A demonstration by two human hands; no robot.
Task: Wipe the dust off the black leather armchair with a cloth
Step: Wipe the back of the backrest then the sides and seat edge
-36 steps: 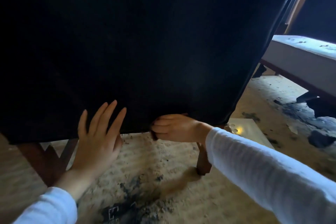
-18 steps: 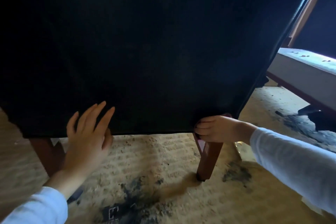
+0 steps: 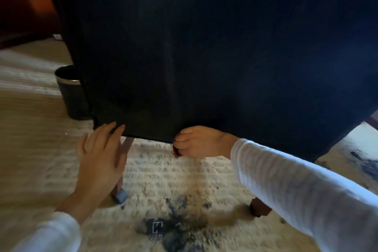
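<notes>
The black leather armchair (image 3: 204,47) fills the upper view, seen from its back or side panel. My right hand (image 3: 196,142) is at the panel's bottom edge near the middle. Its fingers are curled round a small dark cloth (image 3: 175,153), of which only a reddish sliver shows below the knuckles. My left hand (image 3: 100,155) is open with straight fingers. Its fingertips touch the lower edge of the panel near the left corner.
A black waste bin (image 3: 70,92) with a metal rim stands on the floor, left of the chair. Two wooden chair legs (image 3: 122,172) (image 3: 259,208) stand on the beige carpet (image 3: 167,186) with dark blotches. Dark wooden furniture (image 3: 26,2) is at the top left.
My right hand slid left along the bottom edge, from the right leg to the middle. My left hand stayed at the lower edge. The view swung left and the bin came into sight.
</notes>
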